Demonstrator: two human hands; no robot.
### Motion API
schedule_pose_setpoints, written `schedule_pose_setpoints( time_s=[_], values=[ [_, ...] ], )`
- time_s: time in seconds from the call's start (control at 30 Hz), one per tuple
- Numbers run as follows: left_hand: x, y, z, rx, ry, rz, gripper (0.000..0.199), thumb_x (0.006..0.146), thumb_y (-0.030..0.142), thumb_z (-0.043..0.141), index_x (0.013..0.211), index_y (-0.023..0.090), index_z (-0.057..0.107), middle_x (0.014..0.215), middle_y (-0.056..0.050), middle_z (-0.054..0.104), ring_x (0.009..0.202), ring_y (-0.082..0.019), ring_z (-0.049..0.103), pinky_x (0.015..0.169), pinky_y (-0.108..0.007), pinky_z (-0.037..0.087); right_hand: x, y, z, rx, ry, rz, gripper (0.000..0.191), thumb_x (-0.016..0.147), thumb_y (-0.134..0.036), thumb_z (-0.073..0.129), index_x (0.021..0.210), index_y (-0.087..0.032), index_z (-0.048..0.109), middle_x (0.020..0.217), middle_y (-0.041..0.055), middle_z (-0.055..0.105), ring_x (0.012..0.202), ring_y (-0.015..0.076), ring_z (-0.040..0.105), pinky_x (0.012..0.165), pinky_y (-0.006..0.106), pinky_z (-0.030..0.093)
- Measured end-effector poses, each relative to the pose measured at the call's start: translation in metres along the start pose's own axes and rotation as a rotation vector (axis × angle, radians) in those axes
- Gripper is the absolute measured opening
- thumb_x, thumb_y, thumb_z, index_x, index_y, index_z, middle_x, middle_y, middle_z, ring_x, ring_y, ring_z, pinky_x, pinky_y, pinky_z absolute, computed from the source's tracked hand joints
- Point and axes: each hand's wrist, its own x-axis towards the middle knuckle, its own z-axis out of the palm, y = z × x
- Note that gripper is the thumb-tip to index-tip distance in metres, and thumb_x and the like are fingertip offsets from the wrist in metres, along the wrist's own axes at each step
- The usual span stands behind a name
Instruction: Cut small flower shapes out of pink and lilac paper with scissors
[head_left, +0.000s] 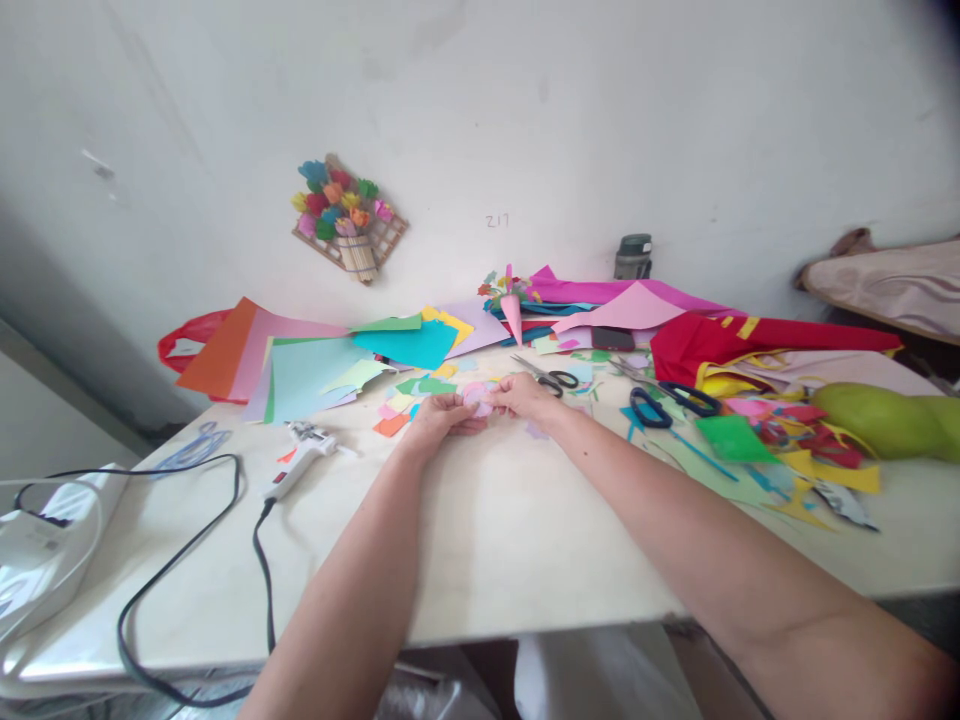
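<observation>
Both of my hands meet over the middle of the table, at a small pink piece of paper (478,397). My left hand (448,415) pinches it from the left, fingers curled. From the other side my right hand (521,397) grips its right edge between thumb and fingers. The paper's exact shape is too small to make out. Loose coloured paper scraps (409,400) lie just left of and behind my hands. A pair of black-handled scissors (559,380) rests right behind my right hand.
A white hot glue gun (300,465) with a black cord lies left, near a power strip (56,560). Coloured paper sheets (307,370) spread along the back. More scissors (675,400) and scraps (802,430) lie right. A paper flower decoration (349,215) hangs on the wall.
</observation>
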Motion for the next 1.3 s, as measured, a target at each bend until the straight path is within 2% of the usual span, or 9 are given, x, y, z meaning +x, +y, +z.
schedule_pose_setpoints(
  time_s=[0.37,0.7,0.97,1.3],
  values=[
    [-0.0012,0.0014,0.0012,-0.004,0.007,-0.009,0.043,0.052,0.048,0.089,0.068,0.016,0.065,0.071,-0.006,0.073,0.068,-0.021,0.072,0.074,-0.035,0.059,-0.0007,0.0004,-0.0005,-0.006,0.002,0.008,0.029,0.072,-0.011,0.074,0.050,-0.016,0.056,0.042,-0.0044,0.051,0.042,0.0060,0.043,0.042,0.019,0.032],
    [0.0018,-0.0010,-0.0009,0.013,0.004,0.009,0.045,0.053,0.049,0.088,0.072,0.015,0.065,0.069,-0.007,0.072,0.069,-0.022,0.072,0.074,-0.036,0.058,0.0045,0.0038,-0.0058,0.068,-0.059,0.028,0.031,0.086,-0.030,0.064,0.061,-0.013,0.063,0.052,0.0007,0.060,0.049,0.0086,0.051,0.042,0.019,0.033],
    [0.0006,0.0007,-0.0001,0.037,0.012,0.004,0.043,0.054,0.048,0.087,0.070,0.015,0.064,0.070,-0.007,0.072,0.068,-0.022,0.072,0.074,-0.036,0.058,-0.0031,-0.0011,-0.0036,0.017,-0.053,-0.013,0.029,0.072,-0.016,0.077,0.051,-0.015,0.058,0.043,-0.0048,0.051,0.043,0.0051,0.043,0.043,0.017,0.032],
    [0.0001,0.0010,0.0007,0.040,0.014,-0.002,0.041,0.056,0.048,0.087,0.069,0.016,0.064,0.070,-0.007,0.073,0.068,-0.022,0.072,0.073,-0.035,0.059,-0.0046,-0.0053,-0.0006,-0.002,-0.025,-0.015,0.031,0.074,-0.012,0.075,0.049,-0.015,0.057,0.041,-0.0048,0.051,0.041,0.0053,0.044,0.044,0.018,0.033]
  ],
)
